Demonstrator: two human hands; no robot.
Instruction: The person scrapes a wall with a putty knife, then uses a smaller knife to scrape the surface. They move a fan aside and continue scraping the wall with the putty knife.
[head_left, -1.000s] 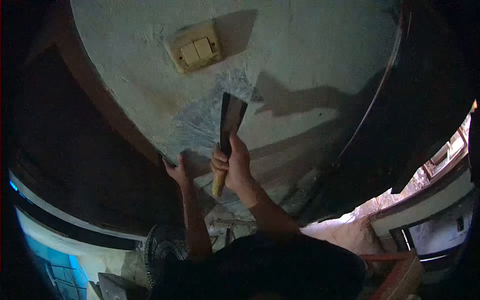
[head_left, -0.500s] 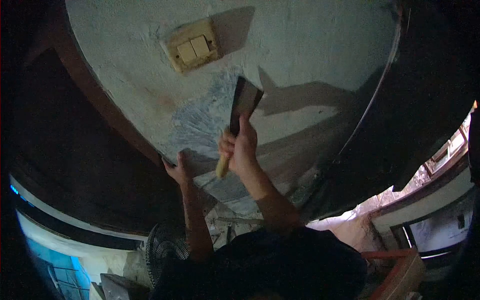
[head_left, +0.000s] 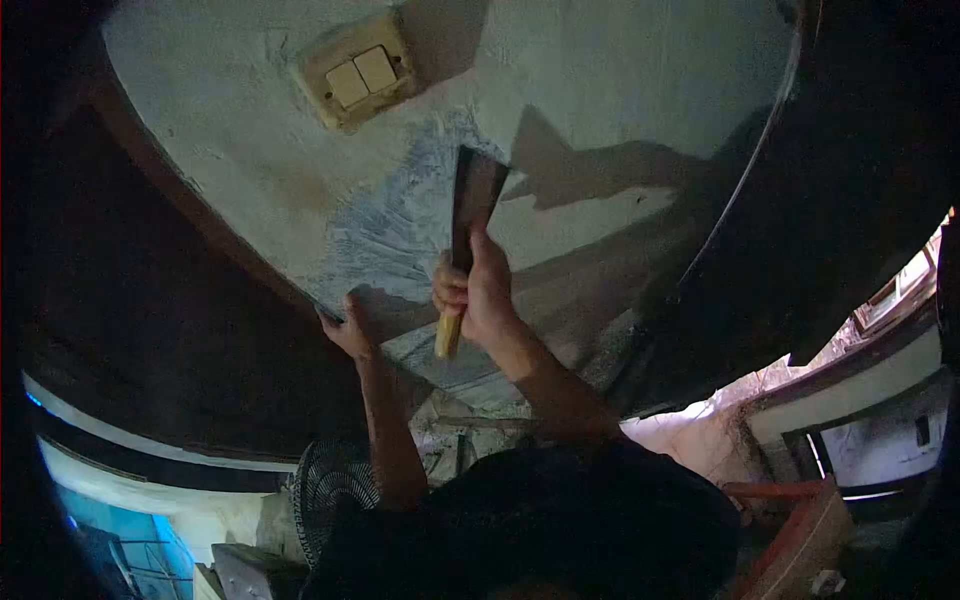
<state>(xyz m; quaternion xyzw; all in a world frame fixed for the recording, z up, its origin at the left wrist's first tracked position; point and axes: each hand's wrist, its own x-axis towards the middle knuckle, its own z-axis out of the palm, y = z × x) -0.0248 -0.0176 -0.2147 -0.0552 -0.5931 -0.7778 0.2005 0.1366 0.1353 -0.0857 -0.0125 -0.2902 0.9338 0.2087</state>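
Observation:
My right hand (head_left: 480,290) is wrapped around the pale handle of a putty knife (head_left: 478,195), its wide dark blade pointing up at the wall. The blade overlaps the right side of a streaky bluish-white patch of filler (head_left: 385,235) on the pale wall (head_left: 600,90). Lower left, my left hand (head_left: 352,332) rests at the wall's edge, thumb spread apart from the fingers. Above the patch sits a double light switch (head_left: 360,80) on a yellowed plate.
Dark openings flank the wall on both sides. A fan (head_left: 338,490) stands behind at lower left. An orange-brown wooden piece (head_left: 795,530) is at lower right, below a bright window opening (head_left: 900,285). Arm shadows fall across the wall.
The view has shifted slightly, so the switch appears higher and further left. The putty knife has turned a little more upright in my right hand. My left hand stays at the wall's edge.

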